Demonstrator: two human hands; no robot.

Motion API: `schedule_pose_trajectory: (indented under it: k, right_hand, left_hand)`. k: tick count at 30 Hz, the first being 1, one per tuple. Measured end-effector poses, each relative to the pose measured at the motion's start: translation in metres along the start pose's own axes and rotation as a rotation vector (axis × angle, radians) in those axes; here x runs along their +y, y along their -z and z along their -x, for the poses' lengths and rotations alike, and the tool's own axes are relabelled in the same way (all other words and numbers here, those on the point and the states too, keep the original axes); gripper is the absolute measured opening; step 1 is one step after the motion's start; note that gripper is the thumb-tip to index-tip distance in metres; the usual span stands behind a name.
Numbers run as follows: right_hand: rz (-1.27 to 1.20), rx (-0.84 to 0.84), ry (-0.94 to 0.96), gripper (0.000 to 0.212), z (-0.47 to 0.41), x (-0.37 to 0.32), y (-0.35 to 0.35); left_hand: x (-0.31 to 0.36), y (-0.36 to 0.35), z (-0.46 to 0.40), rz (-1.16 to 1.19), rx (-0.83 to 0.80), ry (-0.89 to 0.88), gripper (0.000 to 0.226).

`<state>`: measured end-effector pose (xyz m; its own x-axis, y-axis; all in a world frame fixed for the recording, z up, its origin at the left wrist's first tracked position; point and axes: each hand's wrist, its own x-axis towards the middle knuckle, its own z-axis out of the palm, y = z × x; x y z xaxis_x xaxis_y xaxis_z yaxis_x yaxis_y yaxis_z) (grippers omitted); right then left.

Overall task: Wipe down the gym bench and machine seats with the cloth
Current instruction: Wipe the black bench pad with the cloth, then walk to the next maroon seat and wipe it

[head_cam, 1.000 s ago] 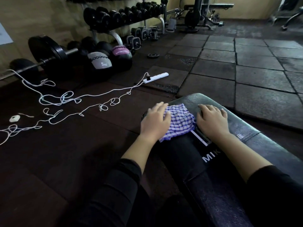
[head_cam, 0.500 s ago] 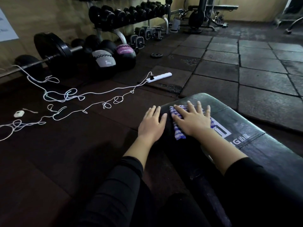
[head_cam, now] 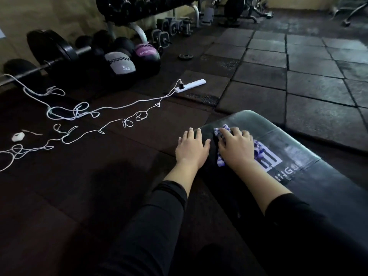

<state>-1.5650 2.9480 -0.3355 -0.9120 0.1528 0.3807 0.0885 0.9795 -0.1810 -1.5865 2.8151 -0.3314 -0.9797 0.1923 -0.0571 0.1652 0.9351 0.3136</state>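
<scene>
The black padded gym bench [head_cam: 298,140] runs from the lower right toward the middle of the head view, with a white logo on its top. A blue-and-white checked cloth [head_cam: 258,151] lies bunched near the bench's far end. My right hand [head_cam: 237,150] covers the cloth and presses it onto the pad, fingers bent over it. Bits of cloth stick out in front of, beside and behind the hand. My left hand [head_cam: 192,149] rests on the bench's left edge, fingers straight, off the cloth.
On the floor to the left lie a white power strip [head_cam: 191,85] and its looping white cable [head_cam: 95,114]. Medicine balls [head_cam: 121,63], a loaded barbell [head_cam: 53,48] and a dumbbell rack [head_cam: 139,8] line the wall. A small weight plate [head_cam: 185,56] lies on the rubber tiles.
My left hand came off the cloth and settled on the bench's left edge. My right hand moved onto the cloth, slid it toward the far left end, and its spread fingers bent.
</scene>
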Motion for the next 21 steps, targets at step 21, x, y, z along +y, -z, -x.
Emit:
schedule_pose_trajectory:
  k: [21]
  right_hand:
    - [-0.075, -0.659, -0.122, 0.042, 0.034, -0.080, 0.336]
  left_hand:
    - [0.090, 0.292, 0.183, -0.200, -0.316, 0.088, 0.039]
